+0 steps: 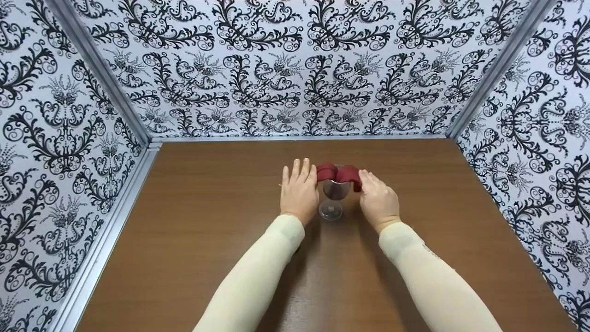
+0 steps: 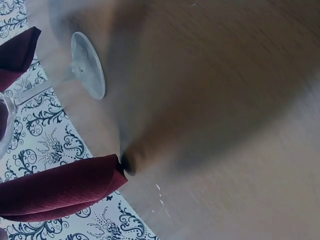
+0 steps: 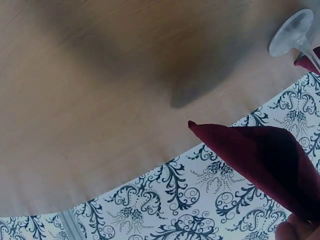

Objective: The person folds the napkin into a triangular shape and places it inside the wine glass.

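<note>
1. Nearest the person, two forearms in cream sleeves [image 1: 258, 272] reach forward over the brown wooden table [image 1: 207, 221], one on each side of a stemmed wine glass [image 1: 333, 196].

2. The glass stands upright near the middle of the table, its round foot [image 1: 330, 211] flat on the wood between the two wrists. The left wrist view shows the foot [image 2: 88, 65] and the thin stem above it.

3. A dark red cloth napkin [image 1: 339, 174] sits in the bowl of the glass, with a folded flap spilling over the rim on each side.

4. The left hand [image 1: 299, 191] lies just left of the glass with its fingers straight and together, touching the left flap; it grips nothing that can be seen. That flap [image 2: 60, 187] hangs folded and free above the table.

5. The right hand [image 1: 379, 200] is at the right flap. A fingertip [image 3: 295, 231] meets the cloth [image 3: 265, 160] at the frame's edge, which reads as a light pinch, though the contact is mostly hidden.

6. Judged from this, the step in hand is shaping the napkin in the glass. The next move calls for small, even adjustments on both sides without tipping the light glass.

7. Farthest off, walls papered in black-and-white scrollwork [image 1: 295, 69] close in the table on three sides.
</note>
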A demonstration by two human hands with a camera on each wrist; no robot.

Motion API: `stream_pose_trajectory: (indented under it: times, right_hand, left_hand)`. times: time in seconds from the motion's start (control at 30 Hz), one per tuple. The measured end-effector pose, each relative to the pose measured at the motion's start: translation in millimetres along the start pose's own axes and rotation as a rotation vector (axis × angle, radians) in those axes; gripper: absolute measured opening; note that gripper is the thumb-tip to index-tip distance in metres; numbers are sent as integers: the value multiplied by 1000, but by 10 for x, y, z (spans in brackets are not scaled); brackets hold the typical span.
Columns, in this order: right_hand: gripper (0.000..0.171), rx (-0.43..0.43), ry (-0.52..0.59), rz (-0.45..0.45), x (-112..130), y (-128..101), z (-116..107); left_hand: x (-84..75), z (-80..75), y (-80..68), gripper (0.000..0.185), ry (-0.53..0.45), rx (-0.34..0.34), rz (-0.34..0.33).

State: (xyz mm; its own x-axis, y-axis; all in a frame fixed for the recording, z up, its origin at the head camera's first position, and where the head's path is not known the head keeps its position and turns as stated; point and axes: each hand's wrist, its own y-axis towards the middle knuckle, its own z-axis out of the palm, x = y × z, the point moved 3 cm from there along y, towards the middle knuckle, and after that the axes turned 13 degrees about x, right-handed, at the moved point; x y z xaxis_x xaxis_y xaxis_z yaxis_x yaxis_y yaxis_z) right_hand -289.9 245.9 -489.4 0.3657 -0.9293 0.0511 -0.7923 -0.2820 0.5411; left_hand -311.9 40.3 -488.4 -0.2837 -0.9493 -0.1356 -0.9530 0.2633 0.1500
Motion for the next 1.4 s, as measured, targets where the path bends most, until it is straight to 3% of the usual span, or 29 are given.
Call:
stream_pose_trajectory:
  times: [0.43, 0.77, 1.4]
  right_hand:
    - [33, 43, 3, 33, 38, -27, 43]
    - [36, 32, -14, 14, 63, -47, 65]
    - [35, 42, -48, -10, 73, -37, 77]
  left_hand:
    - [-31, 21, -1, 52, 2, 20, -15]
    - [-39, 52, -13, 50, -10, -10, -10]
    - [-73, 67, -26, 49, -69, 16, -16]
